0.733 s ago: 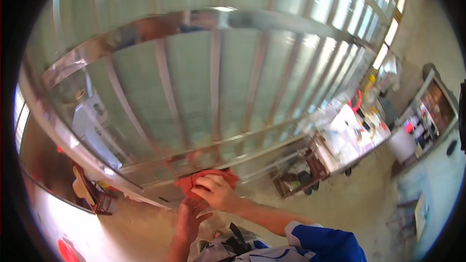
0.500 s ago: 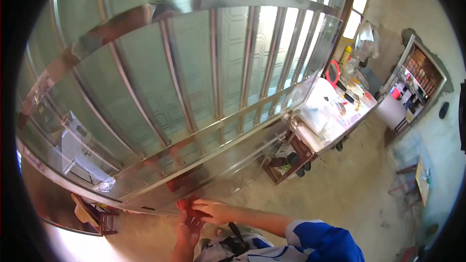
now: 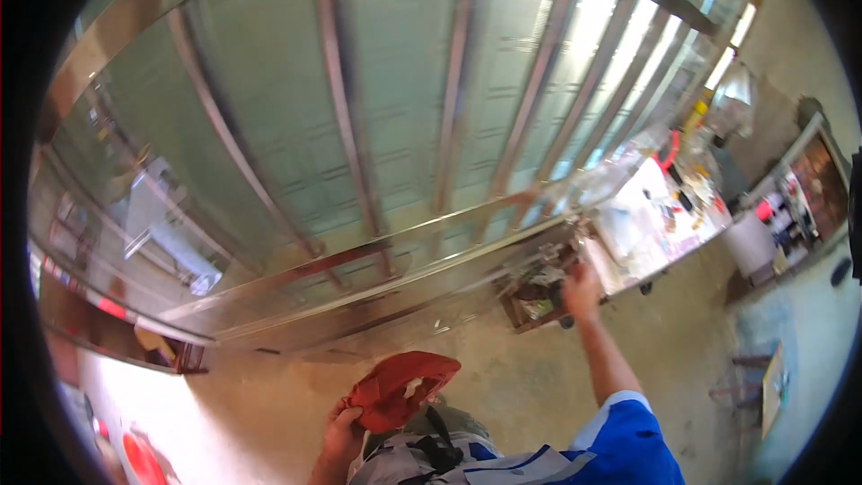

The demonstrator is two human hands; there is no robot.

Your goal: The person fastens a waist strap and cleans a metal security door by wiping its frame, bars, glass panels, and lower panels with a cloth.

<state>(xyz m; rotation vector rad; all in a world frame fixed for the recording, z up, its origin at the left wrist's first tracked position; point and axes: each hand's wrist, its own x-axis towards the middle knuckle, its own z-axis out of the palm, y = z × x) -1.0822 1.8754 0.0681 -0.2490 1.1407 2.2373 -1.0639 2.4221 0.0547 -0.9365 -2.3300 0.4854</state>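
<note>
Low in front of me, my left hand (image 3: pixel 343 429) grips a red cloth (image 3: pixel 395 388) by its left edge, the thumb lying on top. The cloth hangs bunched in uneven folds, with a pale patch near its right side. My right arm stretches out to the right. My right hand (image 3: pixel 583 292) is blurred by motion, in front of the near corner of a cluttered table (image 3: pixel 669 256). Whether its fingers hold anything cannot be made out. Ahead stands a large glazed panel (image 3: pixel 404 126) with shiny metal bars.
The panel's metal lower rail (image 3: pixel 377 247) runs across in front of me. Beneath the table is a low shelf (image 3: pixel 530 301) with various items. A wooden stool (image 3: pixel 763 386) stands by the right wall. A red round object (image 3: pixel 144 458) lies at the lower left.
My hands were together on the bunched red cloth. Now my left hand alone holds it, more spread out, and my right hand has swung away right towards the table. The view has shifted left.
</note>
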